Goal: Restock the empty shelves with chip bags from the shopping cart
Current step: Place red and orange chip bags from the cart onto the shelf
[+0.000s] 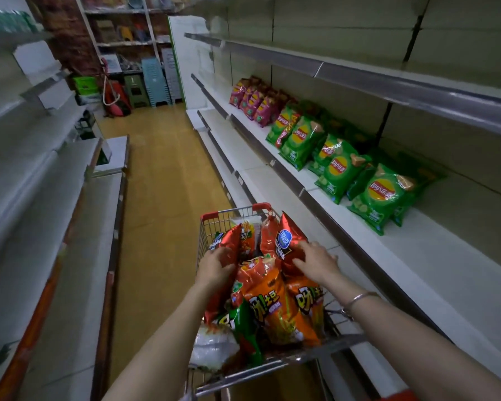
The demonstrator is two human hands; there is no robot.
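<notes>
A wire shopping cart point(214, 218) with red corners stands in the aisle below me, filled with red and orange chip bags. My left hand point(214, 266) grips a red bag point(229, 244) on the cart's left side. My right hand point(315, 263) lies on another red bag point(287, 238) with a blue logo, fingers curled over its lower edge. Orange bags point(263, 299) lie between my forearms. On the white shelf point(417, 241) to the right stand green chip bags point(379, 195) and, farther back, purple-red bags point(252, 99).
Bare white shelves run along both sides of the aisle, the left ones point(41, 198) close to the cart. At the far end stand stacked plastic stools point(154, 82), a green basket point(84, 85) and a red bag on the tan floor point(162, 169).
</notes>
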